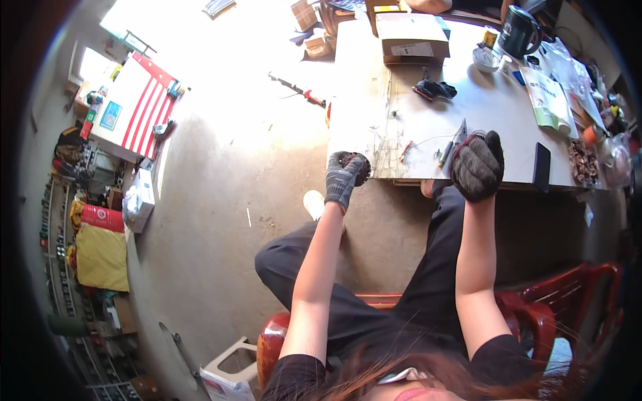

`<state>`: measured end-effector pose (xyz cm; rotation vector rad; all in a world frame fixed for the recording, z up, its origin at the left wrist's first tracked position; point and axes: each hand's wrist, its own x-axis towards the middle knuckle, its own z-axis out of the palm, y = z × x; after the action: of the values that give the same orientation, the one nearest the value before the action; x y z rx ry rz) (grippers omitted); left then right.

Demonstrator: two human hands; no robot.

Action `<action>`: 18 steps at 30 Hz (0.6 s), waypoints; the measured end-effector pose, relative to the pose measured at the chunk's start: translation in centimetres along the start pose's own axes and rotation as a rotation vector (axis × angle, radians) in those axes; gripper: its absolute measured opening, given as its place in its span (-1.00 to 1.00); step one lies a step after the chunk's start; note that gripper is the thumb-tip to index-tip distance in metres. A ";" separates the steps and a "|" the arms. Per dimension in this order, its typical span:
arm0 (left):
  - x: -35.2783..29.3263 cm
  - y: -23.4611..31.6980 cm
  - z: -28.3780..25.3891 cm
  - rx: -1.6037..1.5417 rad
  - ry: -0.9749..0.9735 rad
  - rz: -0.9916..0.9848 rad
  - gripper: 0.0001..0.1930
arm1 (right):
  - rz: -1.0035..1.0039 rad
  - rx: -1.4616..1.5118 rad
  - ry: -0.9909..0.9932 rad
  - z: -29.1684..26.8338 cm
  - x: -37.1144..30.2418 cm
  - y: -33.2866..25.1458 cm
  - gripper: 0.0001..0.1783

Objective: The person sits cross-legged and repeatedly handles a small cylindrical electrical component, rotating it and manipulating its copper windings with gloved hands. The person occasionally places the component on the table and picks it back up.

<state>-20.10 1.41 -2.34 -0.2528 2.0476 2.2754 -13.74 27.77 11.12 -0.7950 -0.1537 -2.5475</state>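
Note:
My left hand [342, 179], in a grey work glove, is at the near left corner of the white table [374, 107]. Its fingers are closed round a dark round part with a toothed rim [363, 170]. My right hand [477, 168], in a dark grey glove, is closed in a fist over the table's near edge. What it grips, if anything, is hidden by the fingers. Just beyond that fist shows a pointed grey metal tip [461, 130]; whether it is in the hand or lies on the table I cannot tell. Left of it lies a small yellow-and-black tool [445, 155].
A phone [542, 167] lies near the table's front edge. Farther back are a cardboard box [411, 37], a crumpled dark glove [435, 87], a booklet [547, 99] and a dark mug [520, 32]. A red-handled tool [301, 91] is left of the table. Red chair arms [535, 314] flank me.

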 end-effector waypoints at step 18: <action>4.1 3.7 3.4 0.527 -0.140 0.142 -0.36 | 0.152 -0.175 -0.080 -0.2 -0.9 -1.2 -0.30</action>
<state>-24.99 4.13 0.92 0.0848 2.5461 1.6642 -13.76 29.13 10.55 -0.9380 0.1026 -2.4100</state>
